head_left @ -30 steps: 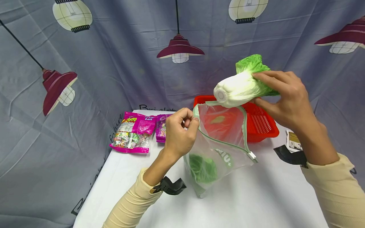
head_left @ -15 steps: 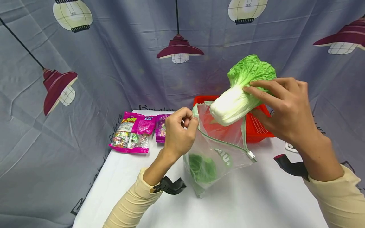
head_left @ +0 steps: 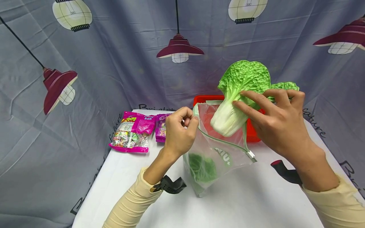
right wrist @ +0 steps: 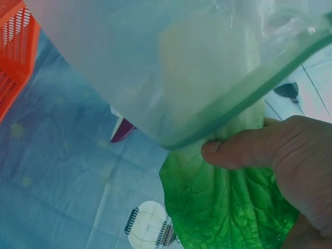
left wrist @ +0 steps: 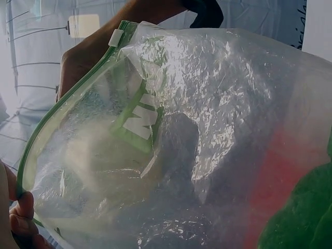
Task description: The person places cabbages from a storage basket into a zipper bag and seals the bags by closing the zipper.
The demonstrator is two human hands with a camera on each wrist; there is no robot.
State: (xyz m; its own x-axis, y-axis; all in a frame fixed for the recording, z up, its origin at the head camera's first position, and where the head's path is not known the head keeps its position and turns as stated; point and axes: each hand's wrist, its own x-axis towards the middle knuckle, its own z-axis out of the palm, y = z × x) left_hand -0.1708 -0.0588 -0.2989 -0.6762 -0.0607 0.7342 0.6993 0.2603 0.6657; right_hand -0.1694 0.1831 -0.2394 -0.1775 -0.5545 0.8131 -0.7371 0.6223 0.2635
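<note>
In the head view, my left hand point(head_left: 181, 131) pinches the rim of a translucent bag point(head_left: 211, 148) with a green zip edge and a white slider point(head_left: 251, 154). A green leafy vegetable point(head_left: 203, 167) sits low inside the bag. My right hand point(head_left: 279, 123) grips a napa cabbage point(head_left: 245, 79) around its middle. The cabbage's white base points down into the bag's mouth, while its green leaves stay above the rim. Through the bag wall, the right wrist view shows the pale base point(right wrist: 210, 67) and my thumb point(right wrist: 238, 150) pressing on the cabbage. The left wrist view shows the zip edge point(left wrist: 62, 98) standing apart.
Behind the bag stands a red plastic basket point(head_left: 253, 133), partly covered by the bag and cabbage. Pink candy bag point(head_left: 134, 133) and purple packet point(head_left: 161, 128) lie at the back left of the white table point(head_left: 242, 202). A printed grey curtain point(head_left: 128, 57) surrounds the table.
My right hand has lowered the cabbage and tilted it more upright, its base moving from above the rim into the bag's mouth. The left hand and bag have stayed nearly still.
</note>
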